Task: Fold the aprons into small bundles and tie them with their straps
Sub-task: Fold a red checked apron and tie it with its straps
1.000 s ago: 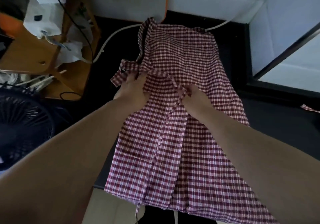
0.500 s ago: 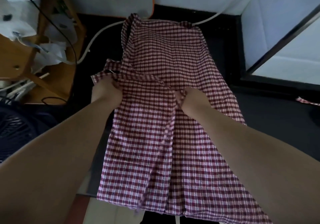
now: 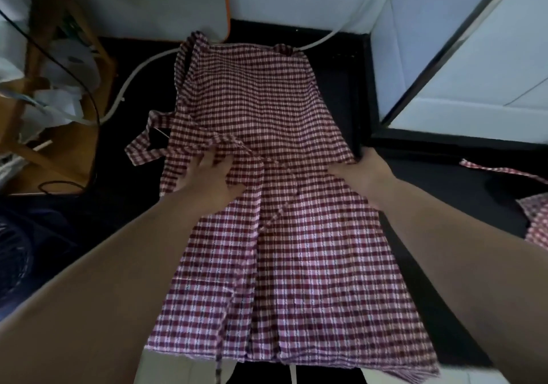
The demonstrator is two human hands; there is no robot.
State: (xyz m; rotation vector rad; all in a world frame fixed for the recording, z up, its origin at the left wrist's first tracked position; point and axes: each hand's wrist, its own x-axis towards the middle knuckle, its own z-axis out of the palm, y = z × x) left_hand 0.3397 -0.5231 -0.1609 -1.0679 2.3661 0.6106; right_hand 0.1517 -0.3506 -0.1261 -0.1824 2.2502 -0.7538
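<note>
Apron (image 3: 296, 250) lies flat; left hand (image 3: 212, 182) presses it, fingers spread. Right hand (image 3: 366, 173), moved out from centre, now meets the right edge, dark tabletop (image 3: 430, 167) beyond; grip unclear.

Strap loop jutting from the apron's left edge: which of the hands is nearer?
Left. The left hand rests on the apron just beside the strap loop; the right hand is at the apron's opposite edge.

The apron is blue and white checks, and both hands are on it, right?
Not quite. The head view shows the apron is red-and-white checked, not blue. The left hand and right hand are both on it.
</note>
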